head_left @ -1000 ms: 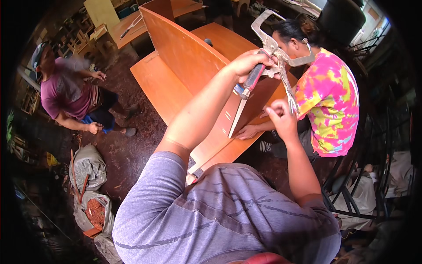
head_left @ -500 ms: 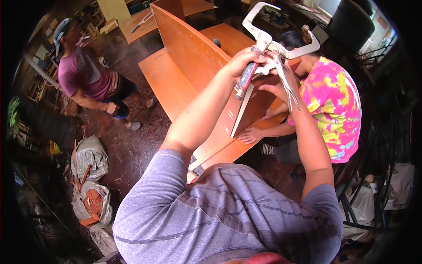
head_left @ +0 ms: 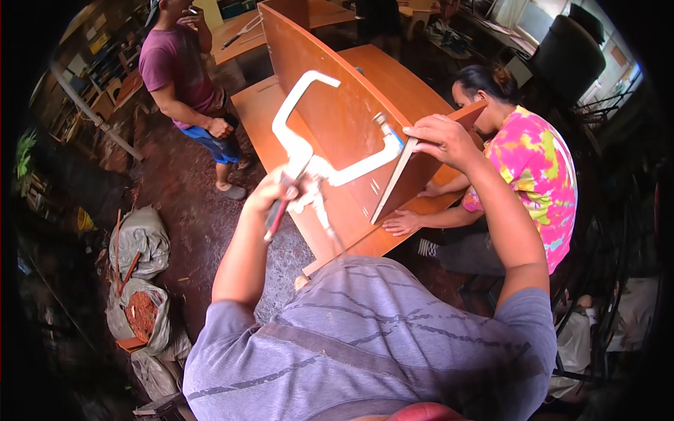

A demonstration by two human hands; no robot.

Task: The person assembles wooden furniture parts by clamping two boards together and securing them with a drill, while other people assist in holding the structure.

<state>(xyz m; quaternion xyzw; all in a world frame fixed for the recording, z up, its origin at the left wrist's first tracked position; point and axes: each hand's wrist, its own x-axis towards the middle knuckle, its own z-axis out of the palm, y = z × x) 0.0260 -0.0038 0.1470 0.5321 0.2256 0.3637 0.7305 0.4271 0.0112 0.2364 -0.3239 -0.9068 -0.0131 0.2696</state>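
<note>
My left hand (head_left: 270,189) is closed round the handle of a locking C-clamp (head_left: 298,147), whose wide jaws stand apart. The clamp is slightly blurred and hangs in front of a tall upright wooden panel (head_left: 330,77). One jaw tip comes close to the near corner of a shorter upright panel (head_left: 425,168); I cannot tell whether they touch. My right hand (head_left: 446,142) grips the top corner of that shorter panel, with fingers over its edge. Both panels stand on a flat reddish-brown board (head_left: 319,228).
At the right crouches a co-worker in a tie-dye shirt (head_left: 530,165), one hand (head_left: 402,223) flat on the lower board. Another person (head_left: 179,77) stands at the left. Sacks (head_left: 144,242), one with shavings (head_left: 140,316), lie on the floor. A second clamp (head_left: 242,31) rests on a far table.
My left hand has carried the clamp down and left, away from my right hand. My right hand has let go of the clamp and taken hold of the panel corner.
</note>
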